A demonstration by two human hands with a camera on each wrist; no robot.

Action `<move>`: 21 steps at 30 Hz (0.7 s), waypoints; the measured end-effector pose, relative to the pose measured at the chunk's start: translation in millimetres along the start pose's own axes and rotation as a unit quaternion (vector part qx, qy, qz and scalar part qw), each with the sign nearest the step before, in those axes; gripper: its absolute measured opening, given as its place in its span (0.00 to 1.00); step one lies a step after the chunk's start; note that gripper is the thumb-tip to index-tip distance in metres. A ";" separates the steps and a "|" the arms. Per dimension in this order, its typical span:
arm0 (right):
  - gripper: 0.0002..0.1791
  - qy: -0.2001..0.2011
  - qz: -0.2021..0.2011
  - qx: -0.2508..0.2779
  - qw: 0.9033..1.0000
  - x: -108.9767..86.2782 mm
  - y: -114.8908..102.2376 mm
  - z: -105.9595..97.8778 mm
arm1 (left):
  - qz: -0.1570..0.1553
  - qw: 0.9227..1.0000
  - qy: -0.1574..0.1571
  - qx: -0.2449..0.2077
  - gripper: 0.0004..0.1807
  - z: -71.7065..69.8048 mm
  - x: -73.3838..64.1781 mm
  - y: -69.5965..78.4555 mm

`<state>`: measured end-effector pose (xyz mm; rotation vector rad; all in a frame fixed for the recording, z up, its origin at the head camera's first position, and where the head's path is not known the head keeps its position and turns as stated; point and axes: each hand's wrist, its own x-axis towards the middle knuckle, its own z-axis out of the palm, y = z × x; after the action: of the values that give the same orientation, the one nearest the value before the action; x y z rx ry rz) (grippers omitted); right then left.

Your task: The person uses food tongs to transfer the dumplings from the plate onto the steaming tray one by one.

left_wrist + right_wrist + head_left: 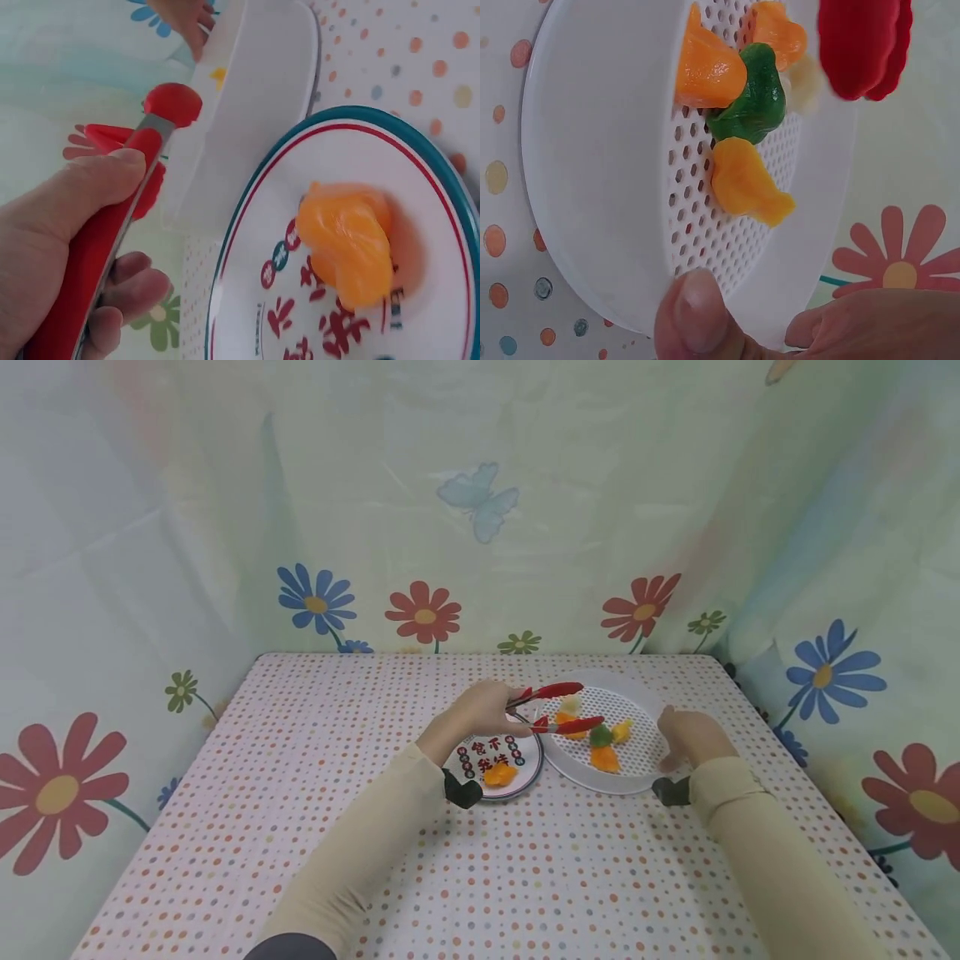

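My left hand [483, 708] grips a pair of red-tipped tongs [576, 726]. Their arms are spread, with nothing between the tips, above the left part of a round white perforated basket [553, 758]. The thumb and fingers of my right hand [693, 739] hold the basket's right rim. Inside lie a green pepper-shaped piece [754, 101], a yellow piece [746, 184], two orange pieces [712, 71] and a pale piece [804, 82]. Below my left hand, one orange piece [349, 240] rests on a white plate [450, 225] with a teal rim and red characters.
Plate and basket stand side by side on a table with a dotted cloth [315, 760]. A flower-printed curtain [360, 510] hangs behind the table and along both sides.
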<state>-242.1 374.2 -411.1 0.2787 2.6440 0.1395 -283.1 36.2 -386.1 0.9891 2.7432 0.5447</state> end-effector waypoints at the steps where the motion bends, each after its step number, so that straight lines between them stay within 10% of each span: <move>1: 0.60 -0.003 0.006 0.006 1.000 10.1 4.3 4.6 | 0.003 1.000 0.004 0.001 0.43 0.0 -4.3 -2.6; 21: 0.78 -0.040 0.075 0.050 0.995 51.2 22.3 22.4 | -0.007 0.999 -0.024 -0.026 0.45 -11.0 -117.8 -71.5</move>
<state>-272.1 408.4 -450.5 0.5063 2.5522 0.0439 -237.7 -93.6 -399.6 0.9570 2.6777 0.5774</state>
